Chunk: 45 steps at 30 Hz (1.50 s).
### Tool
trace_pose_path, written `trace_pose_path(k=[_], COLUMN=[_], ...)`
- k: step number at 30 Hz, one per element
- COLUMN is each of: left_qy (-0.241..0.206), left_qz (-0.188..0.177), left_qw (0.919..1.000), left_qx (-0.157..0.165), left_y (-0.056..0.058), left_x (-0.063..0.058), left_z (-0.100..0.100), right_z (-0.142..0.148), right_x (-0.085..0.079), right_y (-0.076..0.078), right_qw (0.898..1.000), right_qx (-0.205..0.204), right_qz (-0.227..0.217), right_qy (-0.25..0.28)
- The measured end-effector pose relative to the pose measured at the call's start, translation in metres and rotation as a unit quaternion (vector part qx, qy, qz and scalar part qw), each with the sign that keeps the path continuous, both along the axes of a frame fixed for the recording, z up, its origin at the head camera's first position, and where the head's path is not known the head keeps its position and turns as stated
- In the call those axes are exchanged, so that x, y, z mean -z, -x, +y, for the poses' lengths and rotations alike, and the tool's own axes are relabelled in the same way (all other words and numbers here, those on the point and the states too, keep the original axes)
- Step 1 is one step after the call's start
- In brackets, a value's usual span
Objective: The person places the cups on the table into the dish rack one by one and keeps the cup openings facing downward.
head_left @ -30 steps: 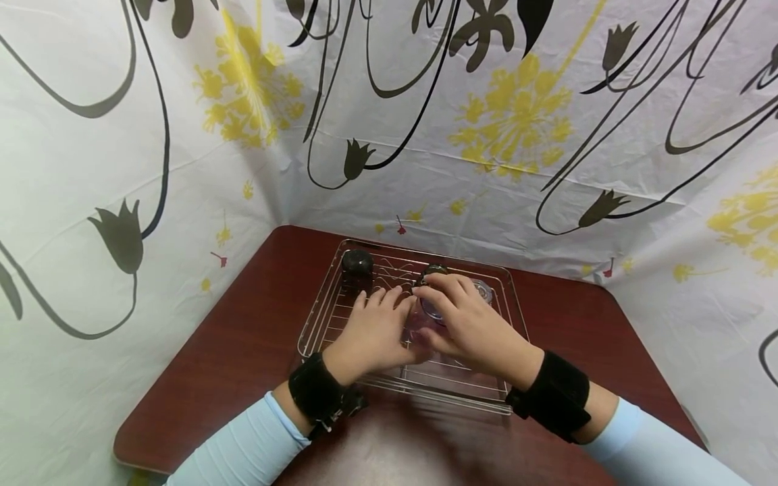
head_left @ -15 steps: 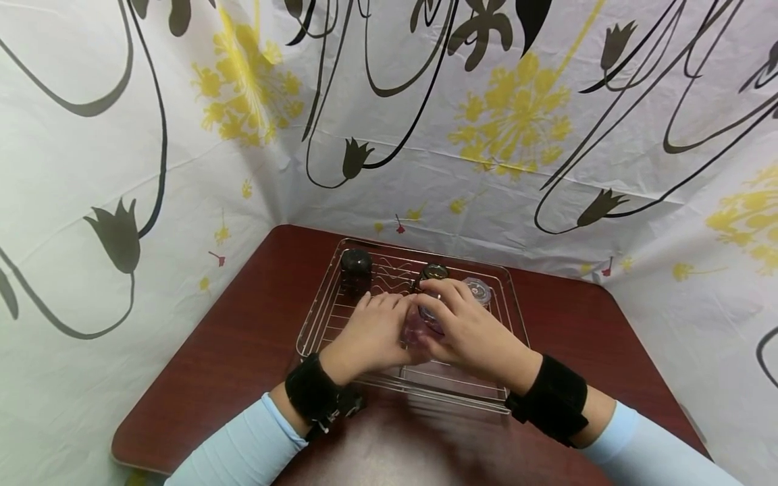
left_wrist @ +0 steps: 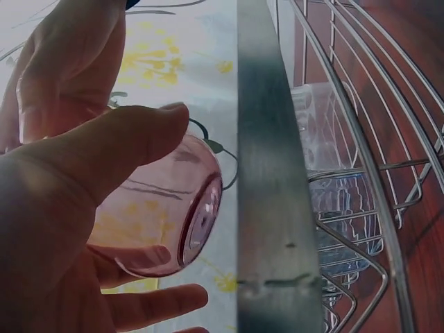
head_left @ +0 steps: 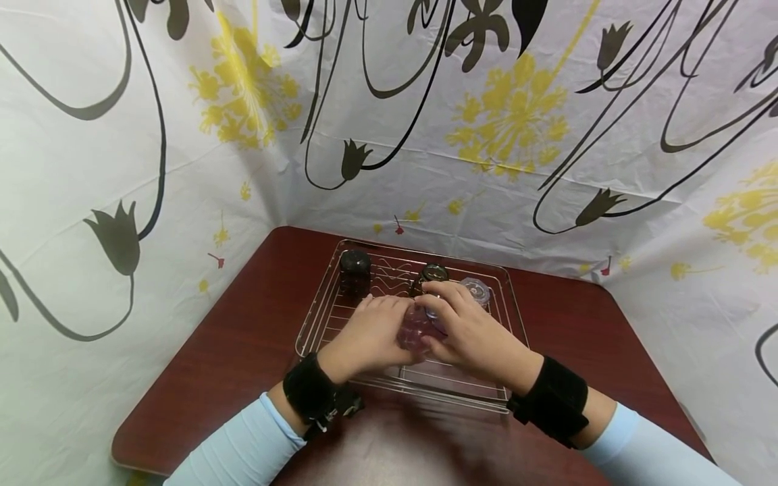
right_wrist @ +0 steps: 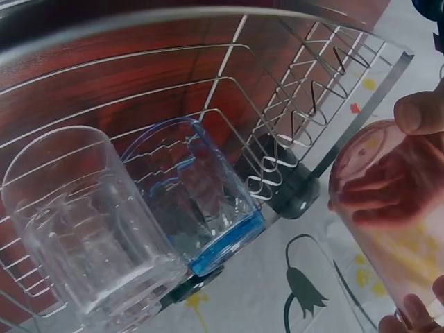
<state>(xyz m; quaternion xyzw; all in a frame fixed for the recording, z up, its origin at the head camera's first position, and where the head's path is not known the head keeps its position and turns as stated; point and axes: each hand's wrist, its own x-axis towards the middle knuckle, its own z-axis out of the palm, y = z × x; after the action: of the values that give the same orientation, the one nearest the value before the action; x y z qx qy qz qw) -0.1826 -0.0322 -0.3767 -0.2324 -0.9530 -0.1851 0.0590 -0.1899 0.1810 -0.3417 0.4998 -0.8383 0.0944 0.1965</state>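
Note:
A see-through pink drinking glass (head_left: 415,329) is held between both hands above the wire dish rack. My left hand (head_left: 365,334) grips it from the left, its thumb (left_wrist: 149,132) on one side and fingers on the other in the left wrist view. From the right, my right hand (head_left: 474,331) curls its fingers and thumb over the glass, partly hiding it. Tilted in the left wrist view, the pink glass shows its thick base (left_wrist: 201,220). Under the right hand, a blue-tinted glass (right_wrist: 201,201) and a clear glass (right_wrist: 97,229) stand in the rack.
The metal dish rack (left_wrist: 274,173) stands on a dark red table (head_left: 213,378). At its back left is a black glass (head_left: 355,266); another dark glass (head_left: 435,272) stands near the back middle. A patterned curtain (head_left: 389,115) surrounds the table.
Both hands have closed in on the pink glass, and the right hand's fingers have drawn nearer to it. The glass now shows more plainly between the hands.

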Motion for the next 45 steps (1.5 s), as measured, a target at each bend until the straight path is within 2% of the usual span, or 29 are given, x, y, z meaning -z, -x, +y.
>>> trace_pose_path(k=[13,24,29,33,38,45], left_qy=[-0.033,-0.077,-0.099,-0.118,-0.132,-0.136], left_qz=[-0.024,-0.037,-0.044,-0.034,-0.023,-0.004], left_qw=[0.9990,0.9961,0.9938,0.9917,0.9891,0.9884], left_qx=[0.018,0.020,0.026,0.040,0.061,0.067], left_y=[0.002,0.001,-0.001,-0.003,-0.005,-0.007], left_x=[-0.004,-0.020,-0.029,-0.038,-0.047,-0.053], left_z=[-0.008,-0.017,-0.021,-0.022,-0.019,-0.012], right_z=[0.014,0.017,0.017,0.014,0.006,0.001], right_x=[0.003,0.006,0.008,0.009,0.008,0.010], right_y=[0.002,0.004,0.005,0.006,0.008,0.007], right_qw=[0.999,0.999,0.998,0.995,0.991,0.990], right_qx=[0.020,0.029,0.047,0.076,0.122,0.132], right_qz=[-0.033,-0.026,-0.042,-0.057,-0.050,-0.036], right_qy=[0.014,0.026,0.024,0.015,-0.013,-0.031])
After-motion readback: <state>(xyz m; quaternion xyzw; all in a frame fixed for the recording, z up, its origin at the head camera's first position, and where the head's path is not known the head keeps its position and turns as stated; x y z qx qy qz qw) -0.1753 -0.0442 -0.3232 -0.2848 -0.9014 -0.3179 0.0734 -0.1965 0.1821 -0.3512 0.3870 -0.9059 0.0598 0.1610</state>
